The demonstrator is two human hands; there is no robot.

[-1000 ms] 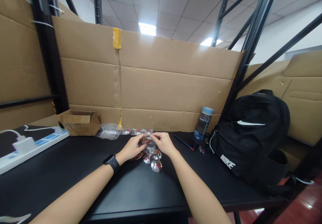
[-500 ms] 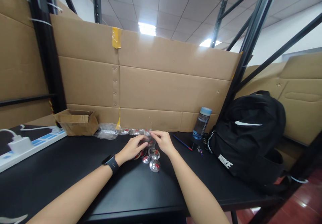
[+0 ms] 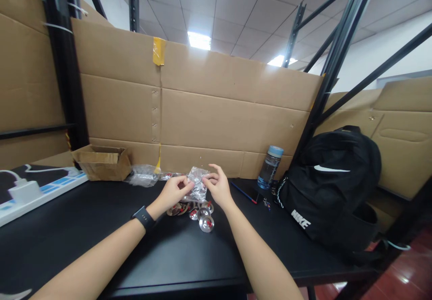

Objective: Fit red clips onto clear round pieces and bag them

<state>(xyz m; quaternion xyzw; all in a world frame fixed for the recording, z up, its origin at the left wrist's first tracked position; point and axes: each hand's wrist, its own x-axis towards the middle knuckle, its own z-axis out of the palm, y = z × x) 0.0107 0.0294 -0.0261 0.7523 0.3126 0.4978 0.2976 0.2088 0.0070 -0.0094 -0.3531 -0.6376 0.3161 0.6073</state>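
A clear plastic bag (image 3: 198,184) is held up between my hands above the black table. My left hand (image 3: 173,192), with a dark watch on its wrist, pinches the bag's left side. Thumb and fingers of my right hand (image 3: 217,186) pinch its right edge. Just below the bag lies a pile of round silvery metal discs with red parts (image 3: 206,223). Behind my hands, small clear packets with red bits (image 3: 168,176) lie in a row by the cardboard wall.
An open cardboard box (image 3: 106,163), crumpled clear plastic (image 3: 143,175) and a white power strip (image 3: 50,195) are on the left. On the right are a pen (image 3: 243,192), a water bottle (image 3: 270,167) and a black backpack (image 3: 332,187).
The clear bag is now raised and spread between my hands. My left hand has moved slightly left, showing more of the discs. The camera view has shifted a little.
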